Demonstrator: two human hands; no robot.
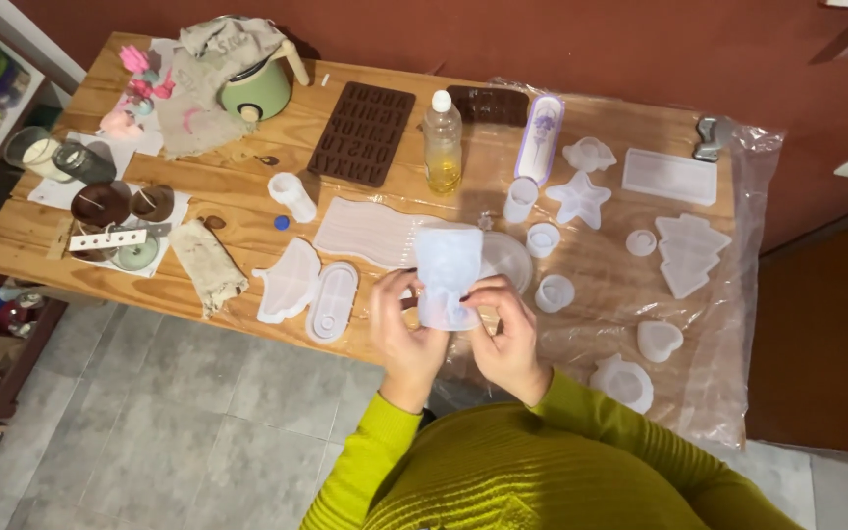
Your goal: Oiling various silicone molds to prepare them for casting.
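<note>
Holding translucent mould in both hands, above table edge.

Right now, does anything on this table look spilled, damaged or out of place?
Mostly no. Only the crumpled stained cloth stands out, draped half over the green pot. The hands hold the translucent mould upright above the table edge.

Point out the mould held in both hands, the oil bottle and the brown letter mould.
white mould [448, 270], head view, middle of its body
oil bottle [442, 147], head view, clear body
brown letter mould [362, 132], head view, centre of the slab
</note>
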